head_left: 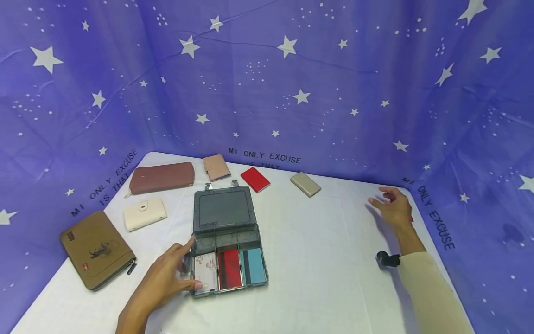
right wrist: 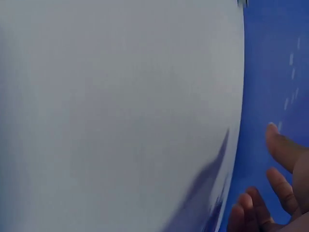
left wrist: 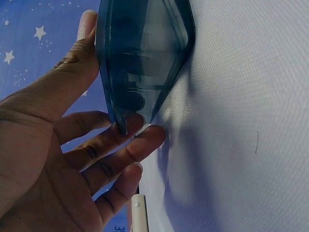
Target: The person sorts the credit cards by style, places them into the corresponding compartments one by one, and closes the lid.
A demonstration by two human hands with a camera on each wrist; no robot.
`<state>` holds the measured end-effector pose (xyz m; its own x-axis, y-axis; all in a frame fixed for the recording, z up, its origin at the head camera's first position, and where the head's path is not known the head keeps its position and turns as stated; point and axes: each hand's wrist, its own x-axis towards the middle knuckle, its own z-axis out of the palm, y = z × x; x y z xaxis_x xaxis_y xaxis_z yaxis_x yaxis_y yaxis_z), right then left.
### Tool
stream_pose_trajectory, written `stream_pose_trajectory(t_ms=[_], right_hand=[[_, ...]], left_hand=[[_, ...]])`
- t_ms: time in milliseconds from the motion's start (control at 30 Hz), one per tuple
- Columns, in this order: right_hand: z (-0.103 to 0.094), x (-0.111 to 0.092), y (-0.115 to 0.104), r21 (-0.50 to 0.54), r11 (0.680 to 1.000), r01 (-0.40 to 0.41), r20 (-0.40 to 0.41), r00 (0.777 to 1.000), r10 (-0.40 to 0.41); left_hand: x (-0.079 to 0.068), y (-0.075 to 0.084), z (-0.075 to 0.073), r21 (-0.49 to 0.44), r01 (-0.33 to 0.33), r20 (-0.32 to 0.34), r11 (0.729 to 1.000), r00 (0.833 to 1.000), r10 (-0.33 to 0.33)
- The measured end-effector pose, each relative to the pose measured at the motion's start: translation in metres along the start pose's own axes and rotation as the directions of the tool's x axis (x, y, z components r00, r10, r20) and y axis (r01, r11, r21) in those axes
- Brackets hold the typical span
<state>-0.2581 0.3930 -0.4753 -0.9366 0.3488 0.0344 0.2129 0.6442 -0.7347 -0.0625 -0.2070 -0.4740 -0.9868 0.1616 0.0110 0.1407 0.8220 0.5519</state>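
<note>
A grey translucent plastic box (head_left: 259, 232) stands with its lid (head_left: 225, 208) folded back. Three compartments hold a whitish printed card (head_left: 205, 269), a red card (head_left: 234, 269) with a dark stripe, and a blue card (head_left: 257, 265) with a dark stripe. My left hand (head_left: 163, 277) grips the box's left side, its thumb over the front corner by the whitish card. In the left wrist view the fingers (left wrist: 118, 186) reach the box's lower edge. Over the far right of the table, my right hand (head_left: 395, 209) is raised with loosely bent fingers, nothing between them.
Along the back lie a brown-red zip wallet (head_left: 162, 178), a pink card holder (head_left: 216, 167), a red card holder (head_left: 255, 179) and a gold one (head_left: 306, 184). At left are a cream wallet (head_left: 145, 214) and a brown zip pouch (head_left: 98, 250). A red bit (head_left: 411, 219) shows behind the right hand.
</note>
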Motion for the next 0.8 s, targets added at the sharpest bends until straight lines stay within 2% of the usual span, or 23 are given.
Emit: stream_pose_trajectory(t_ms=[133,300,400,500,600,700,800], right_hand=[[-0.021,0.012,0.025,-0.046,0.991,-0.127,-0.061,0.990,0.125],[-0.028,0.016,0.044,-0.152,0.966,-0.211,-0.091,0.976,0.199],[-0.028,0.015,0.044,-0.193,0.952,-0.237,-0.069,0.971,0.228],[-0.028,0.015,0.036,-0.197,0.949,-0.246,0.001,0.968,0.251],[-0.025,0.012,0.026,-0.212,0.956,-0.204,0.108,0.967,0.230],[-0.020,0.006,0.016,-0.222,0.973,-0.067,0.235,0.965,0.121],[-0.010,-0.004,-0.001,-0.198,0.978,0.065,0.363,0.932,0.011]], left_hand=[[0.001,0.001,0.000,-0.004,0.006,0.005,1.000,1.000,-0.006],[0.001,0.001,-0.002,-0.009,0.022,0.012,1.000,1.000,-0.022],[0.000,0.001,-0.002,-0.007,0.020,0.014,1.000,1.000,-0.020],[0.000,0.001,-0.002,-0.003,0.016,0.011,1.000,1.000,-0.016],[-0.001,0.001,-0.003,0.000,0.014,0.007,1.000,1.000,-0.014],[0.000,0.001,-0.002,0.000,0.013,0.006,1.000,1.000,-0.013],[0.000,0.001,-0.002,0.000,0.012,0.004,1.000,1.000,-0.012]])
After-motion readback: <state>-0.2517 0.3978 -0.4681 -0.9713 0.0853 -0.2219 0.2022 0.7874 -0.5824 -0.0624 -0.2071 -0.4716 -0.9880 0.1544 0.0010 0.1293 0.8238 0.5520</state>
